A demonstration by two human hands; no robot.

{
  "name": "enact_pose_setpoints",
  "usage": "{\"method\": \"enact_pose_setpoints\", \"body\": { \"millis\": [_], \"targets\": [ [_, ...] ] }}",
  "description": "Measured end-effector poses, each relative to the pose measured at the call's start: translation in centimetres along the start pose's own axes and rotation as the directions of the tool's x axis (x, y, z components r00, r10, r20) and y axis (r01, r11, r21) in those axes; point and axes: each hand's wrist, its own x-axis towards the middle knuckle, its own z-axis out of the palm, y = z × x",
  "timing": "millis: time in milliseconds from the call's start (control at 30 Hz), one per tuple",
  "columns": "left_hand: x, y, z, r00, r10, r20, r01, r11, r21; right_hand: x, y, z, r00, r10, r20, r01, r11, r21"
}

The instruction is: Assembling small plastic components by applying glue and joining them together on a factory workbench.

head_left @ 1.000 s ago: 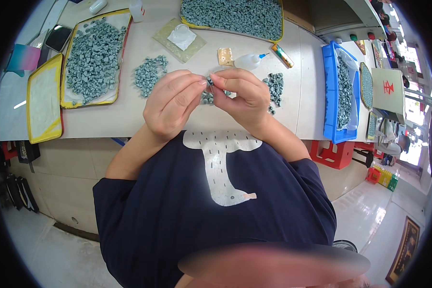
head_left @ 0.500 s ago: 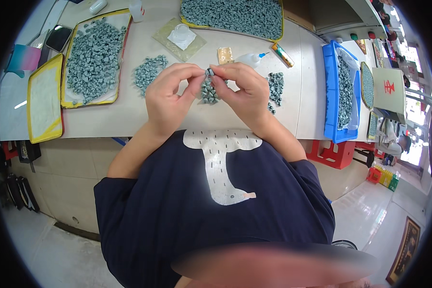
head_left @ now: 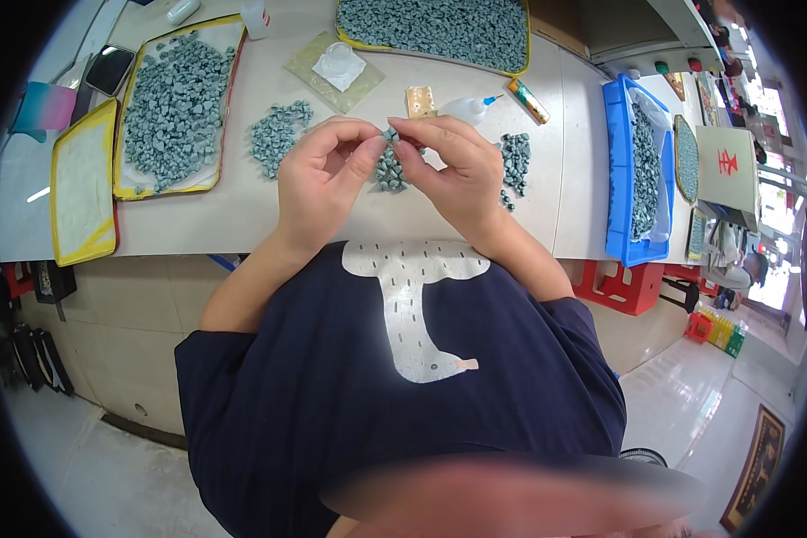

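Note:
Between the thumb and fingertips of both hands I pinch a small grey-green stone piece [head_left: 390, 134], held above the table. My left hand [head_left: 325, 179] is closed on its left side, and my right hand [head_left: 453, 166] grips it from the right. Below the fingertips lies a small pile of similar pieces [head_left: 390, 173], partly hidden by my hands. To the left of my left hand is a loose heap of paler grey-green pieces [head_left: 276, 139]. Another little pile of darker pieces [head_left: 516, 161] rests just right of my right hand.
Yellow-rimmed trays of pieces stand at the left [head_left: 175, 117] and the back [head_left: 435, 36]. A yellow-edged board [head_left: 82, 184] leans at far left. Behind my hands are a squeeze bottle [head_left: 464, 110], a tube [head_left: 529, 101] and a perforated block [head_left: 420, 101]. A blue crate [head_left: 617, 170] is at right.
My fingers have shifted slightly around the small stone piece, which appears turned and shows a lighter face. Both hands stay in nearly the same place; nothing else has visibly moved.

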Motion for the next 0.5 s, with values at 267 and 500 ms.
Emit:
{"method": "enact_pose_setpoints", "body": {
  "millis": [267, 500],
  "targets": [
    [0.0, -0.4, 0.2, 1.000, 0.023, -0.008, -0.023, 1.000, -0.020, -0.2, 0.4, 0.2, 1.000, 0.016, 0.010, -0.016, 1.000, -0.016],
    [0.2, -1.8, -0.6, 0.990, -0.121, 0.075, 0.104, 0.974, 0.203, 0.0, 1.1, -1.8, 0.981, 0.014, 0.194, 0.007, 0.994, -0.105]
  ]
}}
